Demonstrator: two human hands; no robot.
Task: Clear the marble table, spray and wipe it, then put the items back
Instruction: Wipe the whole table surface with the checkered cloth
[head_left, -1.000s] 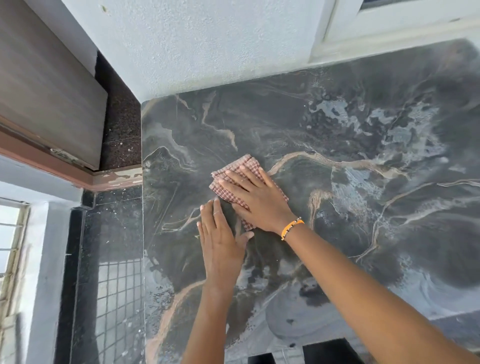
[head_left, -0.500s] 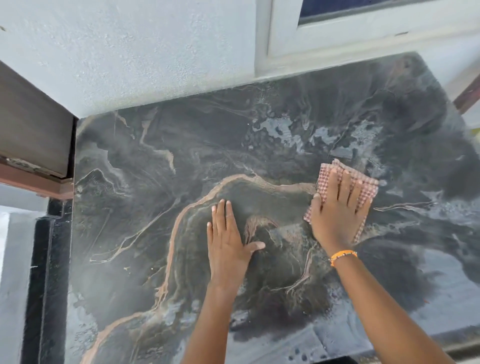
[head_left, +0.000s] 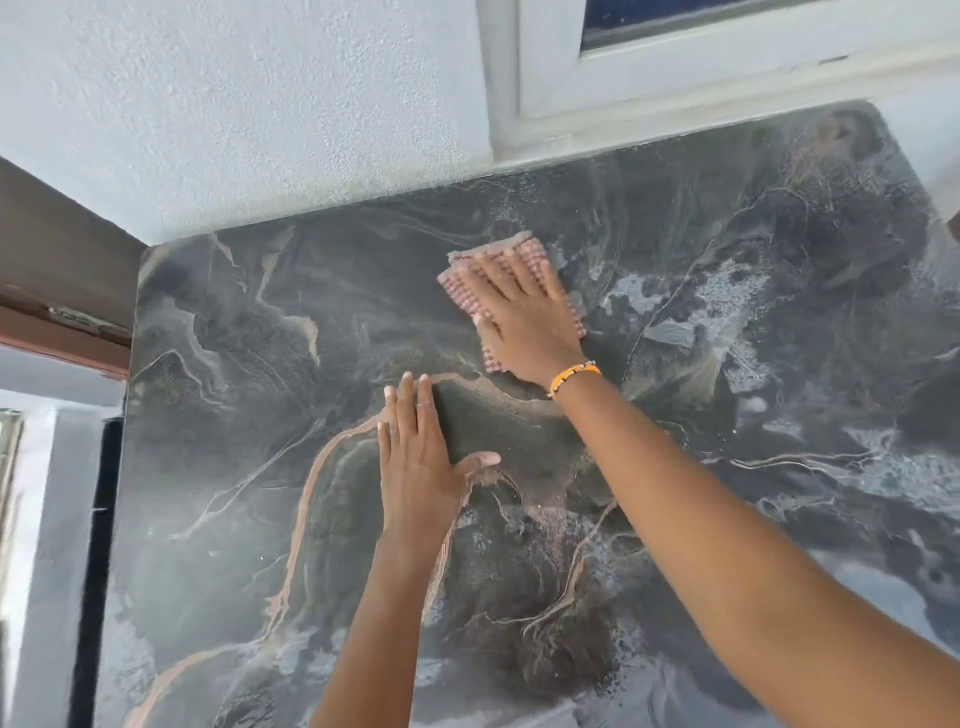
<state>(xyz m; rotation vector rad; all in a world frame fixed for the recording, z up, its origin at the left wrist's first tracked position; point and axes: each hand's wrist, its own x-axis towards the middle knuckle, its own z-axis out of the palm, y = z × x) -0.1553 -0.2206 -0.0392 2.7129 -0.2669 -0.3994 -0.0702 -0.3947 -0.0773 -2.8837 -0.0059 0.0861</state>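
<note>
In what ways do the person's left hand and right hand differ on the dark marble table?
The right hand presses a pink checked cloth flat; the left hand lies bare on the dark marble table. The right hand reaches nearer the wall; the left hand stays nearer the person. The right wrist wears an orange bracelet; the left shows none. Both have straight fingers.

One cloth (head_left: 519, 270), one table (head_left: 260, 338), two hands (head_left: 415, 467).

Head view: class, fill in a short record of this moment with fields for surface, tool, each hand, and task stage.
surface: marble table, dark with tan veins
tool: pink checked cloth, flat on the table
right hand: pressing the cloth, fingers straight
left hand: flat on bare marble, holding nothing
wrist: orange bracelet on the right
stage: wiping; no items on the visible table
</note>
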